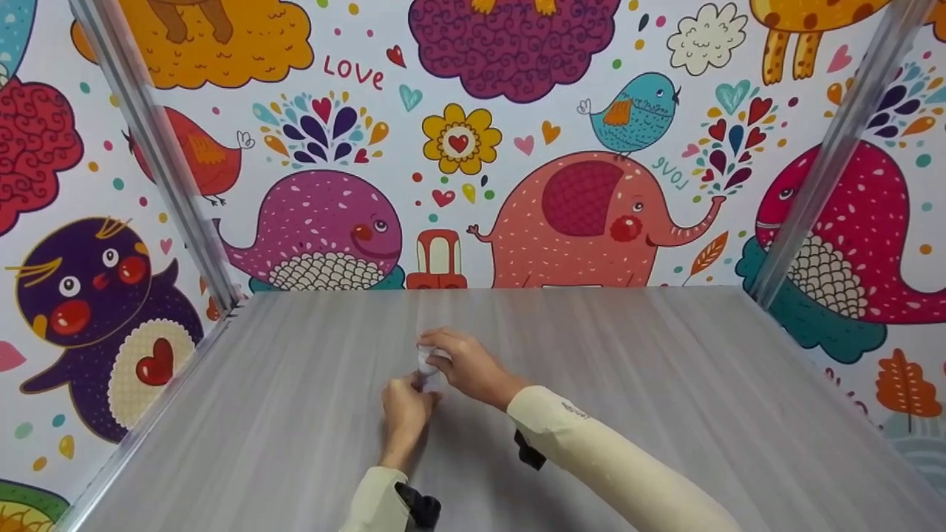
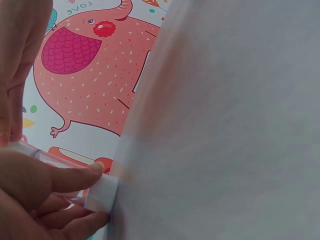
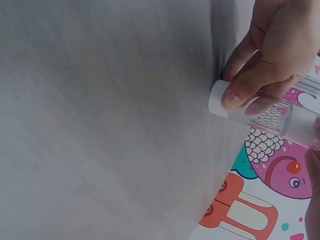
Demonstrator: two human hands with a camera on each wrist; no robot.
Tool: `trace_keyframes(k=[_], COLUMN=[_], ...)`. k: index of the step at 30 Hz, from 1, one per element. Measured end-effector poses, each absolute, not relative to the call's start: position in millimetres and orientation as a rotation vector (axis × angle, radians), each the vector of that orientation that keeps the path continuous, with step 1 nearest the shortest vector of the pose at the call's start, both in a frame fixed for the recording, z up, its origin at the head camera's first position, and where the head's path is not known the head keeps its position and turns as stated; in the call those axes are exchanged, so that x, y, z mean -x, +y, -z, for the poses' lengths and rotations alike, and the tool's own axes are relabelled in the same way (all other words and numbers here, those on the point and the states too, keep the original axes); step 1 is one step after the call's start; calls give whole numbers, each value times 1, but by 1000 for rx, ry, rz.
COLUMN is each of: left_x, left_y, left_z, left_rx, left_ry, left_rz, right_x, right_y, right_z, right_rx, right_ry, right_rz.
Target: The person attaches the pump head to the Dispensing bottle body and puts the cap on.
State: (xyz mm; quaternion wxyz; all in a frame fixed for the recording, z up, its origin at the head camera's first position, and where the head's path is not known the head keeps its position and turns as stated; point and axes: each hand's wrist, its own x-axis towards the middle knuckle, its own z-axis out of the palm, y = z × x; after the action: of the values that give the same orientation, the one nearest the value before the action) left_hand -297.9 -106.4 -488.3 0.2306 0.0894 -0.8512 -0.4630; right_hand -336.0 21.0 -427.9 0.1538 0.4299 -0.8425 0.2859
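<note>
A clear cylindrical bottle point(image 3: 300, 125) with a white end piece point(image 3: 217, 100) stands upright over the table, white end down at the surface. Low on it, my left hand point(image 1: 406, 410) pinches the white end between thumb and fingers, as the left wrist view also shows at the white piece point(image 2: 102, 195). Above that, my right hand point(image 1: 473, 366) holds the bottle's upper end with thumb and fingers. In the right wrist view only a bit of the right hand point(image 3: 314, 172) enters at the edge. The fingers hide much of the bottle in the head view.
Both hands are over the middle of a grey wood-grain table point(image 1: 295, 428). Metal posts point(image 1: 159, 155) rise at its far corners, and a wall printed with cartoon animals point(image 1: 458, 199) stands behind. Black devices point(image 1: 421, 506) are strapped at both wrists over cream sleeves point(image 1: 621, 465).
</note>
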Motion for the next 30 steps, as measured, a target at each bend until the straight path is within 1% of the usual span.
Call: trace_keyframes(k=[9, 17, 24, 30], left_x=[299, 301, 300, 300], left_y=[-107, -109, -109, -107], left_z=[488, 487, 489, 490], left_rx=[-246, -237, -230, -210], left_ry=[-2363, -2386, -2355, -2348], left_rz=[1271, 1272, 1267, 1241], right_x=[337, 335, 335, 334], right_y=[21, 16, 14, 12], right_z=[431, 439, 442, 442], right_rx=[-1263, -1218, -1190, -1103], right_ry=[-2353, -2311, -2316, -2412], right_rz=[-729, -743, -840, -1016])
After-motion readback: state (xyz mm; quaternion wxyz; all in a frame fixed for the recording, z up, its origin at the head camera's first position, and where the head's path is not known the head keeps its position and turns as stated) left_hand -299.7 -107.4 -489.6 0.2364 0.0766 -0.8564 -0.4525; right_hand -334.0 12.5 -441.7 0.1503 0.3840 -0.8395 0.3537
